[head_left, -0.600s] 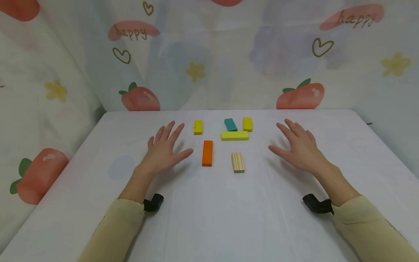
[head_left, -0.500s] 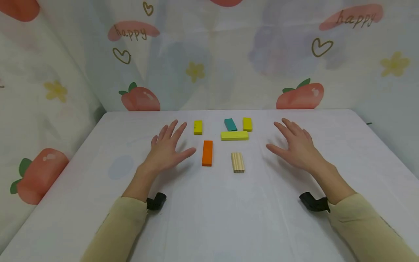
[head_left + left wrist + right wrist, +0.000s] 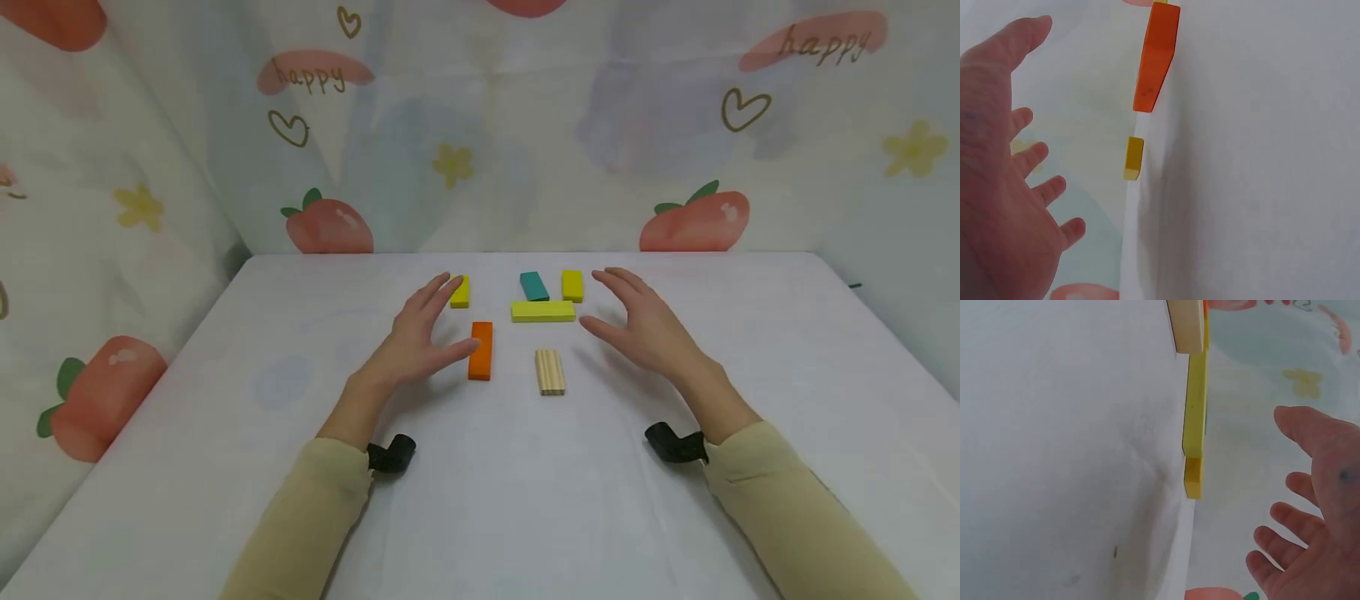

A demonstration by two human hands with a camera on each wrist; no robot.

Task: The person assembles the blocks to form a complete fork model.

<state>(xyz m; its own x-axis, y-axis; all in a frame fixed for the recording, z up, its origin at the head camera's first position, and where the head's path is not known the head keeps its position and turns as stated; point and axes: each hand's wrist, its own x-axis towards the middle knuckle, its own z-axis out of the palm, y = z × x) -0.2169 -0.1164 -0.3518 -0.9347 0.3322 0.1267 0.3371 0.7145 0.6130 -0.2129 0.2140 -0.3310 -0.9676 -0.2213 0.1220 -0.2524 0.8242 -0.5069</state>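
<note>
My left hand (image 3: pixel 416 337) hovers over the table with fingers spread, holding nothing. In the head view its thumb overlaps the orange block (image 3: pixel 482 354), and its fingertips partly cover a small yellow block (image 3: pixel 462 293). The right hand (image 3: pixel 647 329), also spread and holding nothing, is beside the long yellow-green block (image 3: pixel 543 312) and a second small yellow block (image 3: pixel 572 286). A teal block (image 3: pixel 534 286) lies behind the long one. Nearer the person is a ridged, pale wooden block (image 3: pixel 550 372). The left wrist view shows the orange block (image 3: pixel 1157 56) apart from the hand.
A white cloth covers the table (image 3: pixel 525 500). Behind it hangs a patterned curtain (image 3: pixel 510 125) with printed fruit, and another stretch of it runs along the left side. A black wrist-camera mount sits on each wrist, the left one (image 3: pixel 392 454) and the right one (image 3: pixel 675 443).
Both hands have moved inward toward the blocks, the left going right and the right going left. The blocks lie as before; the head view has shifted slightly.
</note>
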